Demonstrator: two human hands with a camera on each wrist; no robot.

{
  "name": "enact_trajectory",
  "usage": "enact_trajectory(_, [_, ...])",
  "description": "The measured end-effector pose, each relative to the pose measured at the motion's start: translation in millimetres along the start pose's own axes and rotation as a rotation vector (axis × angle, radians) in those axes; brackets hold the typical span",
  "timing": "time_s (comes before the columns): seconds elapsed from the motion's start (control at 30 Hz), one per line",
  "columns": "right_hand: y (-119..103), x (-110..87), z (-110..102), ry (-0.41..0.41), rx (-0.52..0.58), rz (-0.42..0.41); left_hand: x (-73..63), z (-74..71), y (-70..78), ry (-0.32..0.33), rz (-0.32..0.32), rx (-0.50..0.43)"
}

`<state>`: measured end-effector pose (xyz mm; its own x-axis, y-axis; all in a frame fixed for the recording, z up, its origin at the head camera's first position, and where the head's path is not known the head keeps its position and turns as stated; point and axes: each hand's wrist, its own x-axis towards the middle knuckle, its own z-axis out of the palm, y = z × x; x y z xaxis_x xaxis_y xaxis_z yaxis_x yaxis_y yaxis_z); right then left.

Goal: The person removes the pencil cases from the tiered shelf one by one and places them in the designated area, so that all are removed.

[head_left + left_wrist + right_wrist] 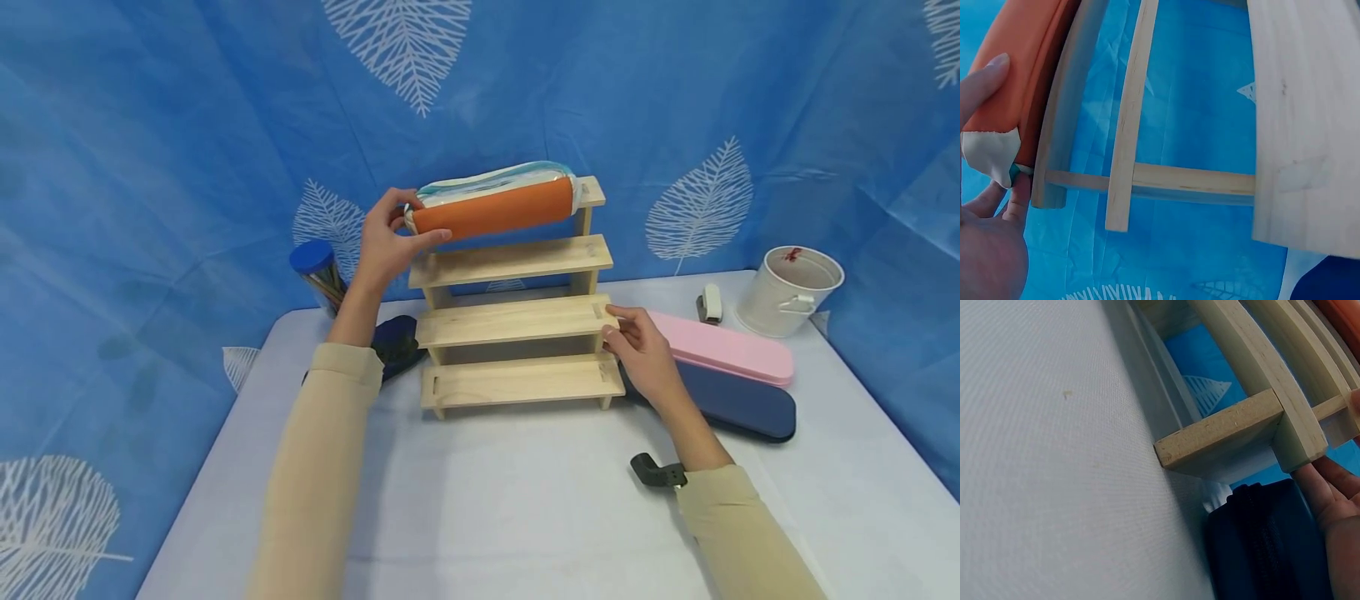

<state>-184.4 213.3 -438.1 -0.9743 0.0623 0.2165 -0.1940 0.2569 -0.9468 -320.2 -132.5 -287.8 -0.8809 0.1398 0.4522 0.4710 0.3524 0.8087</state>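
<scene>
An orange pencil case [495, 210] with a clear and teal-striped upper part lies along the top step of a tiered wooden rack [517, 321]. My left hand [388, 240] grips the case's left end, thumb on the orange front and fingers behind. In the left wrist view, the orange side of the case [1019, 75] lies along the rack's top board, its pale end corner close to my fingers. My right hand [643, 352] pinches the right end of the second step from the bottom. Some of its fingertips are hidden behind the board.
Right of the rack lie a navy case [735, 400] and a pink case [727, 346], with a stapler [709, 304] and a white bucket [783, 292] behind. To the left stand a blue-lidded jar of sticks [318, 271] and a dark object [397, 342] partly behind my arm.
</scene>
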Motion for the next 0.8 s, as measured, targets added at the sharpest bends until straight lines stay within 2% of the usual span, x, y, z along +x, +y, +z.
enact_trajectory(0.2, [2,-0.5,-4,0.004,0.004,0.008,-28.9,-1.0,32.1,0.024,0.056,-0.039])
enact_trajectory(0.4, [5,1.1,-4,-0.001,0.007,-0.019,-49.5,-2.1,29.8,0.050,0.111,-0.117])
enact_trajectory(0.57, [5,3.7,-3,-0.001,0.008,-0.023,-68.4,-4.0,25.8,0.059,0.119,-0.129])
enact_trajectory(0.8, [9,3.2,-2,-0.008,0.002,-0.012,-88.0,-6.8,16.1,0.077,0.116,-0.139])
